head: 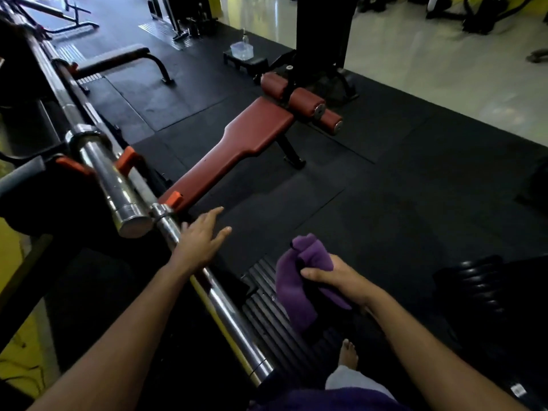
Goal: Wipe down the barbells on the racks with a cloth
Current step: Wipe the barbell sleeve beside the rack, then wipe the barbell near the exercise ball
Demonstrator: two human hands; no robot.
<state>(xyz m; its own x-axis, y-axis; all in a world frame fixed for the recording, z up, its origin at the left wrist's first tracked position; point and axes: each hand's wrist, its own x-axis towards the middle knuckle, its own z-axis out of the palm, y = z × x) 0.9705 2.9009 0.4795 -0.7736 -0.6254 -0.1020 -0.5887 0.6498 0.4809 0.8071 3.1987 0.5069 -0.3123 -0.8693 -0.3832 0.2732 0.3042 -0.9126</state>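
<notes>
Dim gym, black rubber floor; long chrome steel barbell [225, 310] racked at left, heavy, rigid, slick, best wrapped mid-shaft; left hand [198, 241] spread flat over it, right hand [332, 277] clutching soft purple cloth [296, 280] nearby.

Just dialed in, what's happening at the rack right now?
A person stands at a rack of barbells in a gym. Their right hand grips a bunched purple cloth, held off to the side and not touching any bar. Their left hand is open with fingers spread, resting on or just above the nearer chrome barbell; contact is hard to tell. A second barbell sits higher on the orange hooks. A red bench stands just beyond. No wiping is happening at this instant.
</notes>
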